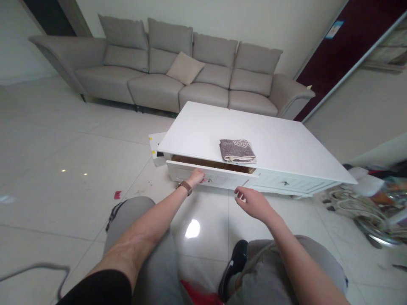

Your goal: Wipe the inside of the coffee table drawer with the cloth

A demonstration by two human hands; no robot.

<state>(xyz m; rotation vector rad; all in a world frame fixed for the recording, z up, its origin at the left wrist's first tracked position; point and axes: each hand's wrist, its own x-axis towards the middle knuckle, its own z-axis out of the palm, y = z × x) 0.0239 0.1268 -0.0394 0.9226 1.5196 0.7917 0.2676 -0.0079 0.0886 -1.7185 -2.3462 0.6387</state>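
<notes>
Head view: white surface (280,140) bears a folded towel (238,151) before a grey sofa (178,72); left grip (197,176) closed around the drawer (210,174) knob, right grip (252,202) loosely spread, holding nothing.

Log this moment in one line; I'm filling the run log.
left hand: on drawer front, drawer part open | right hand: free | folded towel on table
</notes>
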